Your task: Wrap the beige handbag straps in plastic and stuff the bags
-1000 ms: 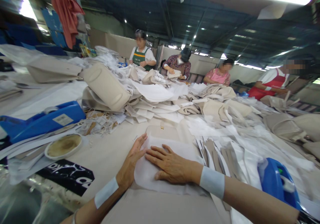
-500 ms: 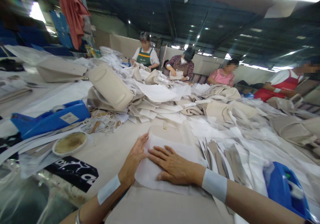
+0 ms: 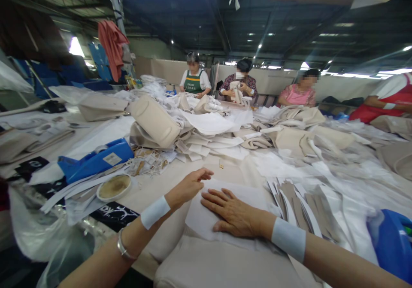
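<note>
A thin white sheet (image 3: 201, 223) lies over a beige leather-like piece (image 3: 219, 264), probably part of a bag. My right hand (image 3: 236, 214) rests flat on the sheet with its fingers spread. At the sheet's upper left edge is my left hand (image 3: 189, 187), its fingers loosely bent and nothing visible in them. Just beyond its fingertips, a small gold clasp (image 3: 221, 166) shows on a beige flap above the sheet. Whether the left fingertips touch the sheet I cannot tell.
Left are a blue tape dispenser (image 3: 96, 161) and a round dish (image 3: 114, 188). Beige strips (image 3: 289, 204) and another blue dispenser (image 3: 391, 241) lie right. A heap of beige bags (image 3: 156, 120) and white sheets stands ahead. Several co-workers sit behind it.
My left hand has lifted from the sheet's left side and moved up toward the flap, fingers bending. My right hand stays flat on the sheet. The view has turned slightly left.
</note>
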Motion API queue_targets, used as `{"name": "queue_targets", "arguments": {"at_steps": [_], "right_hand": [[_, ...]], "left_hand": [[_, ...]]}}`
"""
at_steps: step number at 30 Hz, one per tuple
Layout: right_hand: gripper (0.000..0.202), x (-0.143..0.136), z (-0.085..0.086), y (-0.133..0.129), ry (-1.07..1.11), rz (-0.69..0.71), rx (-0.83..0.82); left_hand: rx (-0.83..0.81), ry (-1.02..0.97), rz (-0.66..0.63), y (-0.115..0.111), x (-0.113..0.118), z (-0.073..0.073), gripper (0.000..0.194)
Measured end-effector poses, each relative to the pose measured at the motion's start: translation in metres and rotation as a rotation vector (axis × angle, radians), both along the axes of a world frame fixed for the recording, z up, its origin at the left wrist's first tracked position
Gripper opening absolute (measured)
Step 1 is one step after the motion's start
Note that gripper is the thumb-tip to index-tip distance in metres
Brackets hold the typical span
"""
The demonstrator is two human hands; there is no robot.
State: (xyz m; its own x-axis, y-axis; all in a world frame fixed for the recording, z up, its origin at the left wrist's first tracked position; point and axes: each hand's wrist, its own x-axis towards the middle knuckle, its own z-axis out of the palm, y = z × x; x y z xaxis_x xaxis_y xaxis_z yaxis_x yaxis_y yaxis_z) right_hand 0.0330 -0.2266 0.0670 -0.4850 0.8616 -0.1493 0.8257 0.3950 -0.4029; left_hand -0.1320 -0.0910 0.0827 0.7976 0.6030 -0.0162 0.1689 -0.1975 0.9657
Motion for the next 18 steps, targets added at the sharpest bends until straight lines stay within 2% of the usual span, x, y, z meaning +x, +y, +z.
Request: {"name": "queue_targets", "arguments": {"at_steps": [3,6,8,10,12,14,16,18], "right_hand": [[0.071,0.001,-0.001,-0.001,0.023,0.0,0.029],[0.07,0.002,-0.003,-0.002,0.037,0.0,0.04],[0.07,0.002,-0.004,-0.003,0.043,0.0,0.04],[0.071,0.003,-0.004,-0.003,0.051,0.001,0.041],[0.071,0.003,-0.005,-0.003,0.065,0.004,0.039],[0.07,0.004,-0.005,-0.003,0.075,0.007,0.042],[0.071,0.004,-0.005,-0.004,0.076,0.01,0.061],[0.071,0.003,-0.006,-0.004,0.078,0.014,0.099]], "left_hand": [[0.035,0.139,-0.054,0.004,0.017,-0.011,0.044],[0.128,0.224,0.045,0.017,0.024,-0.018,0.033],[0.184,0.223,0.105,0.024,0.025,-0.014,0.034],[0.2,0.198,0.104,0.026,0.029,-0.005,0.036],[0.185,0.163,0.077,0.02,0.037,0.002,0.037],[0.158,0.131,0.069,0.008,0.047,0.002,0.04],[0.134,0.114,0.096,-0.006,0.054,-0.006,0.04],[0.113,0.109,0.14,-0.018,0.056,-0.02,0.035]]}}
